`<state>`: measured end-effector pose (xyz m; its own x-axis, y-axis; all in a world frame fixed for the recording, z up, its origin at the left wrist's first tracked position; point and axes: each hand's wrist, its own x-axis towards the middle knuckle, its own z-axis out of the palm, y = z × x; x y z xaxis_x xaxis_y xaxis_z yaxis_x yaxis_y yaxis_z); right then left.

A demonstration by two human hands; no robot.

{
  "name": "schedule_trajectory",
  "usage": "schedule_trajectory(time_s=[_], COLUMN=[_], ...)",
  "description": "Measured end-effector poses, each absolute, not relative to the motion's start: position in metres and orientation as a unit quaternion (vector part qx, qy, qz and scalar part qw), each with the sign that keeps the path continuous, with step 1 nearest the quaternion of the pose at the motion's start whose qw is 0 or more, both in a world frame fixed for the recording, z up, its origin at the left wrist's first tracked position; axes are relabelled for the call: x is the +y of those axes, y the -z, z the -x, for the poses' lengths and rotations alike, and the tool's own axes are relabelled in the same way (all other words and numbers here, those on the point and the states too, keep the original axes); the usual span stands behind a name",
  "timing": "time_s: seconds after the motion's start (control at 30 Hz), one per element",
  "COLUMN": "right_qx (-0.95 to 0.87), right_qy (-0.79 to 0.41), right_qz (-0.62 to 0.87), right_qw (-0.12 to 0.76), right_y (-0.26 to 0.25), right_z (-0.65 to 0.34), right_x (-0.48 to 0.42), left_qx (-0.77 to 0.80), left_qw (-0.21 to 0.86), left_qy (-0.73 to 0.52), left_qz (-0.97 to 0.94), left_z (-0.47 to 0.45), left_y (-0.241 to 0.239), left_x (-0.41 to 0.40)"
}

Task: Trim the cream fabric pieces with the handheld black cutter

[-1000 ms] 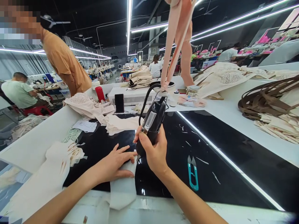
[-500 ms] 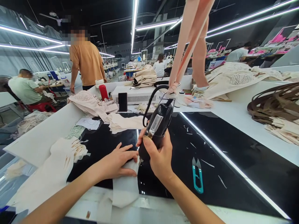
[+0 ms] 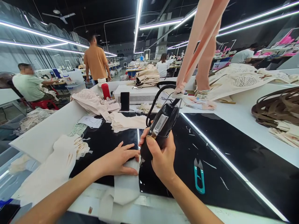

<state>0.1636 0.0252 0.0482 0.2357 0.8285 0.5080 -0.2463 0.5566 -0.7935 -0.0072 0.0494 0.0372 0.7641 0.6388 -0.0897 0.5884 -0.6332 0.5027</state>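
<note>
My right hand (image 3: 161,158) is clenched around a black tool (image 3: 162,126), fingers wrapped on its lower body and thumb up its near side. The tool stands tilted, top leaning far and right, and its tip comes down at the right edge of a pale strip (image 3: 126,186). A black cord (image 3: 153,104) loops up from its top, and pink straps (image 3: 202,43) hanging from above meet it there.

My left hand (image 3: 118,160) lies flat with the fingers apart, palm down on the strip, the fingertips just beside the tool's lower end. The strip lies on the black table (image 3: 233,168), near me and a little left of centre, and its near end hangs over the white front edge.

To the right of my right wrist, teal snips (image 3: 199,176) lie on the black top, apart from both hands, with small pale scraps scattered around them. On the near left, a long piece of cream cloth (image 3: 50,169) lies across the white border.

Farther off, a stack of folded pale pieces (image 3: 126,121) sits on the black top, and behind it a phone (image 3: 124,101) stands against a white box (image 3: 137,93), with a red bottle (image 3: 106,91) to the left. Brown straps (image 3: 277,107) are heaped on the white ledge at the far right.

On the far left, a person in an orange shirt (image 3: 96,62) stands with their back to me, and another person in a pale green shirt (image 3: 28,87) sits at a bench.
</note>
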Motion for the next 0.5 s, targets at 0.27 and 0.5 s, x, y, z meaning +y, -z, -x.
schedule_trajectory(time_s=[0.27,0.5], right_qx=[-0.500,-0.487], right_qy=[-0.372,-0.388], right_qz=[0.310,0.280], right_qw=[0.718,0.731], right_y=[-0.047,-0.047], right_z=[-0.162,-0.164], right_x=[0.024,0.016], left_qx=[0.322,0.324], left_qw=[0.272,0.275], left_qy=[-0.054,-0.040], left_qz=[-0.905,-0.904], left_z=[0.011,0.009], left_y=[-0.034,-0.036], left_x=[0.054,0.055])
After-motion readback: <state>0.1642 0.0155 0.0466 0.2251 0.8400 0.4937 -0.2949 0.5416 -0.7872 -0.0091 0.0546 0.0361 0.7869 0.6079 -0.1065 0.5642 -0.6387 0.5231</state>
